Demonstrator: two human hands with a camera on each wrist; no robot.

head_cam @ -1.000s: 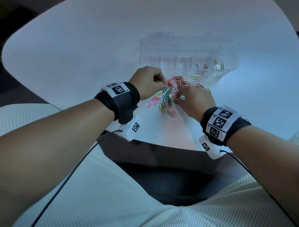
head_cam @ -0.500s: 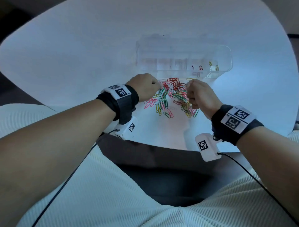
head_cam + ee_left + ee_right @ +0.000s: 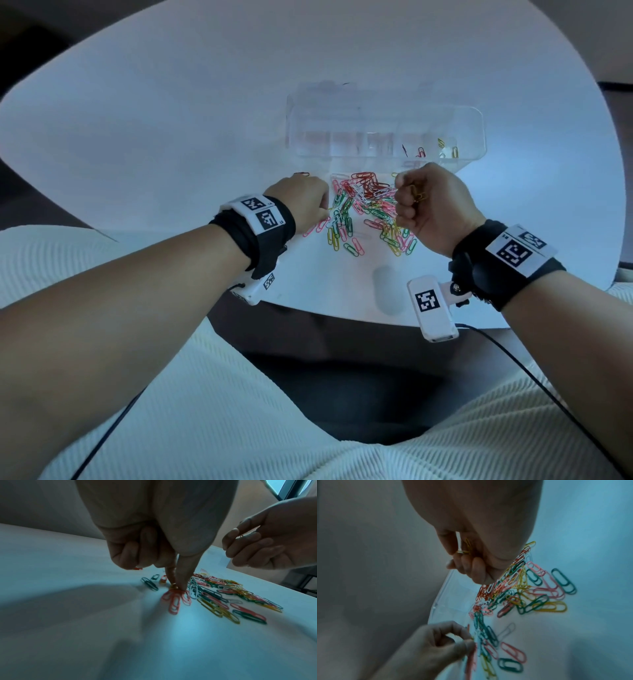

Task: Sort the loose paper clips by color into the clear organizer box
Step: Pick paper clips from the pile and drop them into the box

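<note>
A pile of loose coloured paper clips [image 3: 366,212] lies on the white table, just in front of the clear organizer box [image 3: 387,113]. A few red clips [image 3: 421,152] and yellow clips [image 3: 448,149] sit in the box's right compartments. My left hand [image 3: 322,212] is at the pile's left edge. Its thumb and index finger pinch a yellow clip [image 3: 174,587] down on the table among pink clips [image 3: 175,601]. My right hand [image 3: 411,197] hovers above the pile's right side, fingers curled round several yellow clips [image 3: 466,547].
The round white table [image 3: 171,120] stretches left of and behind the box. Its near edge [image 3: 342,317] lies just under my wrists. A lone red clip [image 3: 301,174] lies beyond the left hand.
The right hand has lifted off the pile and turned palm inward with yellow clips in it. The left hand has shifted to the pile's left edge and pinched down there.
</note>
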